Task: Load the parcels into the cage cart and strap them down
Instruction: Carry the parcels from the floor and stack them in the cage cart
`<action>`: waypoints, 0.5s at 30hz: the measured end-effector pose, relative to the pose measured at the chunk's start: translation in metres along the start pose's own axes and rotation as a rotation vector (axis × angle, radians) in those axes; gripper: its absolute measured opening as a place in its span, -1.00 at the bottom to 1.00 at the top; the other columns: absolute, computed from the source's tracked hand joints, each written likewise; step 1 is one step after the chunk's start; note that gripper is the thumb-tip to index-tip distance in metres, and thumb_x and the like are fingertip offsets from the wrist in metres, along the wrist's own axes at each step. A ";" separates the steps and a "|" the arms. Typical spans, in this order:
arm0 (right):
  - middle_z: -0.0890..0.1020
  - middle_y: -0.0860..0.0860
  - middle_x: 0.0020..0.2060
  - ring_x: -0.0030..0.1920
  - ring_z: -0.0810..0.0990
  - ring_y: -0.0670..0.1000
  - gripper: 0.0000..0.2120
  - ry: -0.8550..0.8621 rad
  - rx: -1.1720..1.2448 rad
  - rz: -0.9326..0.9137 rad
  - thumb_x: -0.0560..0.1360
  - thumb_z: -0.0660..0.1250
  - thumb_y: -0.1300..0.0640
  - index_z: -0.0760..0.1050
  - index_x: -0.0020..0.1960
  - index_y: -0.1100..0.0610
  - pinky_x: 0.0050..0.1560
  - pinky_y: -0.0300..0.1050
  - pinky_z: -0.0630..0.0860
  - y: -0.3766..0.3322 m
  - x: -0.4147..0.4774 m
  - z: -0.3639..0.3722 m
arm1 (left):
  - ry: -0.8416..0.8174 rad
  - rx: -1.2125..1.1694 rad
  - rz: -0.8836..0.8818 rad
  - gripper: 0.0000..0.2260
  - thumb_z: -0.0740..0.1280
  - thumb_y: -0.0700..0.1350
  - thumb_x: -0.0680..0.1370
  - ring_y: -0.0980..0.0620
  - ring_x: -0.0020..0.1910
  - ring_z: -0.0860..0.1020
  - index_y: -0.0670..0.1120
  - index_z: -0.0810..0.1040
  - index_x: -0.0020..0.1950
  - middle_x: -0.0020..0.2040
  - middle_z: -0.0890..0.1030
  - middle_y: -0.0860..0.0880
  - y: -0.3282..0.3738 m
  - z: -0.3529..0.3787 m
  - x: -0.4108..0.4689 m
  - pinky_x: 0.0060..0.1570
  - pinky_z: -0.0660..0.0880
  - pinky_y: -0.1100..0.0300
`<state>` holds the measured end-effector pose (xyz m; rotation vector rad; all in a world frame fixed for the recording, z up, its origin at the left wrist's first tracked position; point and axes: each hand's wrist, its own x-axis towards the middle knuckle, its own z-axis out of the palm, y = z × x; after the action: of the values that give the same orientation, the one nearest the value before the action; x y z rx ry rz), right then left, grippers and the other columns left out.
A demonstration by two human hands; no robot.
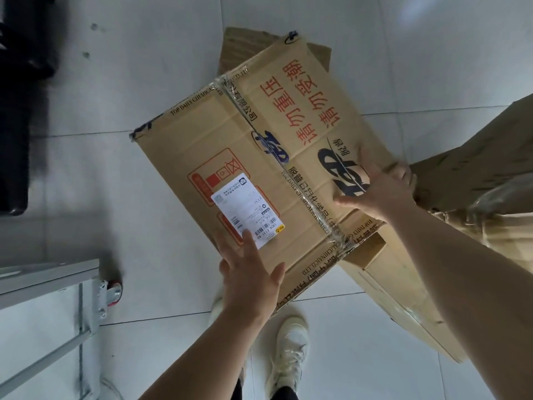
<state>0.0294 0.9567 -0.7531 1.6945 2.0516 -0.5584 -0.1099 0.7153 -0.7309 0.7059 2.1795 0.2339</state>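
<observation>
One parcel [259, 157] lies slanted atop other boxes [403, 298], its long axis running away from us and leftward. Our left grip [248, 272] presses flat-fingered on its near corner, our right grip [377, 189] curls over its right edge, and the cage cart [49, 278] stands to our left.

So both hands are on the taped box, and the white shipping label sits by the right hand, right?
Not quite. In the head view both hands are on the taped box, but the white shipping label sits by the left hand, not the right hand.
</observation>
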 end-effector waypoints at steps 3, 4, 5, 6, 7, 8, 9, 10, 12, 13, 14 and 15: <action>0.19 0.29 0.33 0.33 0.16 0.38 0.13 0.015 0.012 -0.007 0.14 0.44 -0.44 -0.20 0.47 -0.30 0.37 0.25 0.23 -0.008 -0.002 -0.002 | 0.073 0.037 0.041 -0.19 0.35 0.23 0.47 -0.29 0.36 0.29 0.01 -0.01 0.56 0.49 -0.13 -0.16 -0.009 -0.018 0.019 0.32 0.32 -0.06; 0.22 0.26 0.27 0.28 0.20 0.35 0.13 0.021 -0.002 -0.014 0.14 0.45 -0.44 -0.15 0.49 -0.27 0.31 0.19 0.30 -0.013 -0.003 -0.001 | 0.114 0.066 0.062 -0.20 0.36 0.25 0.45 -0.27 0.37 0.27 0.01 0.05 0.54 0.49 -0.07 -0.18 -0.013 -0.027 0.028 0.31 0.33 -0.06; 0.23 0.24 0.25 0.24 0.22 0.33 0.12 0.022 -0.020 -0.027 0.14 0.45 -0.44 -0.12 0.50 -0.24 0.25 0.15 0.33 -0.020 -0.005 0.000 | 0.153 0.089 0.078 -0.20 0.38 0.27 0.42 -0.26 0.39 0.23 0.01 0.10 0.52 0.49 -0.02 -0.19 -0.018 -0.037 0.040 0.31 0.32 -0.06; 0.23 0.22 0.23 0.23 0.23 0.31 0.11 0.019 -0.029 -0.043 0.15 0.45 -0.43 -0.10 0.50 -0.24 0.23 0.14 0.35 -0.027 -0.006 0.001 | 0.183 0.102 0.088 -0.20 0.39 0.28 0.40 -0.24 0.41 0.19 0.02 0.13 0.50 0.49 0.00 -0.18 -0.023 -0.048 0.052 0.33 0.31 -0.07; 0.23 0.20 0.22 0.22 0.23 0.30 0.08 0.020 -0.023 -0.060 0.17 0.46 -0.41 -0.06 0.50 -0.22 0.22 0.12 0.36 -0.034 -0.007 0.003 | 0.202 0.104 0.092 -0.20 0.41 0.28 0.38 -0.23 0.43 0.15 0.03 0.15 0.49 0.49 -0.01 -0.17 -0.028 -0.059 0.064 0.36 0.28 -0.08; 0.23 0.18 0.19 0.21 0.23 0.28 0.04 0.030 -0.005 -0.075 0.18 0.46 -0.39 0.03 0.50 -0.16 0.21 0.11 0.37 -0.041 -0.008 0.005 | 0.213 0.096 0.091 -0.19 0.42 0.28 0.37 -0.22 0.45 0.10 0.04 0.16 0.49 0.50 -0.02 -0.15 -0.035 -0.070 0.076 0.39 0.24 -0.09; 0.24 0.15 0.16 0.19 0.23 0.24 -0.01 0.047 0.018 -0.090 0.19 0.47 -0.38 0.13 0.48 -0.08 0.21 0.08 0.37 -0.047 -0.009 0.006 | 0.218 0.084 0.091 -0.19 0.43 0.26 0.37 -0.20 0.47 0.05 0.05 0.16 0.50 0.49 -0.03 -0.13 -0.042 -0.080 0.086 0.41 0.21 -0.11; 0.23 0.13 0.14 0.18 0.23 0.22 -0.05 0.063 0.045 -0.108 0.20 0.47 -0.36 0.18 0.46 -0.05 0.20 0.06 0.38 -0.050 -0.010 0.008 | 0.212 0.076 0.093 -0.18 0.45 0.25 0.37 -0.18 0.48 0.00 0.07 0.15 0.52 0.49 -0.05 -0.10 -0.049 -0.089 0.094 0.43 0.18 -0.13; 0.22 0.10 0.12 0.18 0.23 0.19 -0.09 0.068 0.111 -0.166 0.27 0.46 -0.31 0.08 0.48 -0.19 0.22 0.06 0.37 -0.050 -0.012 0.011 | 0.186 0.064 0.080 -0.15 0.47 0.21 0.37 -0.19 0.50 -0.05 0.15 0.10 0.54 0.51 -0.14 -0.08 -0.066 -0.099 0.101 0.44 0.13 -0.12; 0.21 0.09 0.13 0.19 0.24 0.19 -0.10 0.048 0.142 -0.195 0.31 0.45 -0.27 0.01 0.48 -0.27 0.24 0.08 0.38 -0.048 -0.013 0.012 | 0.165 0.047 0.063 -0.14 0.48 0.19 0.37 -0.23 0.50 -0.03 0.20 0.06 0.54 0.52 -0.19 -0.08 -0.075 -0.102 0.101 0.44 0.13 -0.10; 0.20 0.09 0.17 0.20 0.27 0.20 -0.12 0.015 0.176 -0.217 0.35 0.44 -0.22 -0.04 0.48 -0.30 0.27 0.10 0.40 -0.045 -0.014 0.014 | 0.134 0.018 0.045 -0.13 0.49 0.16 0.38 -0.27 0.50 0.03 0.24 0.02 0.53 0.52 -0.22 -0.09 -0.084 -0.103 0.100 0.43 0.17 -0.07; 0.19 0.10 0.21 0.19 0.33 0.20 -0.13 -0.023 0.221 -0.229 0.38 0.44 -0.17 -0.07 0.48 -0.31 0.28 0.11 0.42 -0.043 -0.015 0.015 | 0.096 -0.026 0.026 -0.11 0.48 0.14 0.39 -0.29 0.48 0.12 0.29 -0.04 0.53 0.52 -0.20 -0.11 -0.091 -0.103 0.097 0.39 0.24 -0.04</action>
<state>-0.0092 0.9289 -0.7551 1.5676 2.2526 -0.9041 -0.2746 0.7011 -0.7624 0.7217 2.2551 0.3144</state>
